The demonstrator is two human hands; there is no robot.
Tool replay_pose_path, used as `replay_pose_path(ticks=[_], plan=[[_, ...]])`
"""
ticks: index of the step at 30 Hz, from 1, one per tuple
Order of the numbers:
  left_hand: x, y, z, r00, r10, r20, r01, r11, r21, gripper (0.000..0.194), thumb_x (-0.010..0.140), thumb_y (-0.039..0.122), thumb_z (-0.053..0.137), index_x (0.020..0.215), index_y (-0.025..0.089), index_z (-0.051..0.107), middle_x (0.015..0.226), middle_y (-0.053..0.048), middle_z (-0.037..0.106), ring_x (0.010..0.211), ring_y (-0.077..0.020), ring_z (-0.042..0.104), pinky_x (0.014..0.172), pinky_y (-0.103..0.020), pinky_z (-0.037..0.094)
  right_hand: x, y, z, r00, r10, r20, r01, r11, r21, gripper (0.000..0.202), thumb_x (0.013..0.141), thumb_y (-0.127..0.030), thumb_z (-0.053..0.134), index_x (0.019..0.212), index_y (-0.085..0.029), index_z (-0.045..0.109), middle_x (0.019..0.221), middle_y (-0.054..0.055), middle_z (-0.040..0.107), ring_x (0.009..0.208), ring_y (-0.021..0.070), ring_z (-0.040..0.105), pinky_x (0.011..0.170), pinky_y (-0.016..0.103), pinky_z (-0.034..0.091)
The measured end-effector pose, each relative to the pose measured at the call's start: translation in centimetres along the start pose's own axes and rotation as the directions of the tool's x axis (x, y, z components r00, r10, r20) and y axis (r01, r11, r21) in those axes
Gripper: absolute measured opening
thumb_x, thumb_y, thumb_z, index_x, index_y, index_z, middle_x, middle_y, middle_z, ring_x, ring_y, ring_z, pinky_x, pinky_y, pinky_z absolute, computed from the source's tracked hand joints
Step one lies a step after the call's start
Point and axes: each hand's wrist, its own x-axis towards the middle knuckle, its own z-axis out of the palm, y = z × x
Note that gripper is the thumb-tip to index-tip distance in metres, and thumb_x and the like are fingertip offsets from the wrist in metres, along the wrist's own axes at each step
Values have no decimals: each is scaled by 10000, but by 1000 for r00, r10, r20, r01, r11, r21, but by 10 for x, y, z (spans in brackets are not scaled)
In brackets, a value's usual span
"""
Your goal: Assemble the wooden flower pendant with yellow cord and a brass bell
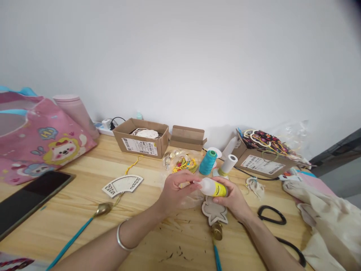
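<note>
My right hand [234, 198] is wrapped round a small white squeeze bottle [209, 186] with a yellow label, tilted nearly level over the table. At its tip my left hand [178, 190] pinches the bottle's cap. Below the bottle lies a pale flower-shaped ornament [212, 213], partly hidden by my right hand. A brass bell [217, 230] and a teal tassel [217, 258] hang from its near end. To the left, a fan-shaped ornament [123, 185] lies flat with a yellow cord, another bell [103, 209] and a teal tassel [72, 242].
Behind my hands stand a teal thread cone [208, 162], a white spool [228, 164] and a plastic bag [187, 164] of yellow cords. Cardboard boxes [139, 147] line the wall. Black-handled scissors [272, 215] and cream cloth [329, 214] lie right; a phone [31, 197] and pink bag [42, 139] left.
</note>
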Motion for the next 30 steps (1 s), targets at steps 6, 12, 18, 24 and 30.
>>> replay_pose_path(ticks=[6,12,18,24,30], plan=[[-1,2,0,1000,8,12,-8,1000,3,99,691,243,655,766,195,698,720,-27,675,651,-129,594,609,-232,457,-1,0,3,1000,-11,-27,10,999,-36,547,399,-161,810,916,-226,646,906,5,646,855,192,568,752,293,454],[1,4,-2,1000,-2,0,2,1000,1,81,701,254,642,721,188,684,701,-16,675,656,-127,590,635,-231,454,-1,-2,3,1000,-21,1,21,999,-50,537,418,-212,809,929,-212,644,942,30,649,879,214,574,772,325,456],[3,4,-5,997,-79,-6,79,997,9,135,696,300,634,688,170,669,672,-19,668,645,-135,590,636,-236,467,-3,-4,2,999,-16,31,18,998,-53,531,430,-235,808,934,-222,643,953,28,652,896,224,573,788,341,450],[2,-4,-3,991,-133,6,133,989,-59,150,709,278,620,776,163,690,770,-44,700,722,-155,620,690,-253,484,-1,-7,2,998,-51,-39,48,995,-87,505,432,-228,807,908,-223,636,920,9,657,890,216,578,807,337,446],[3,-3,0,955,-297,10,292,932,-215,160,671,260,643,773,145,690,795,-57,710,759,-175,640,707,-271,506,-2,-9,3,984,-157,-84,133,961,-244,463,487,-229,781,921,-217,621,964,22,645,922,217,573,846,352,432]])
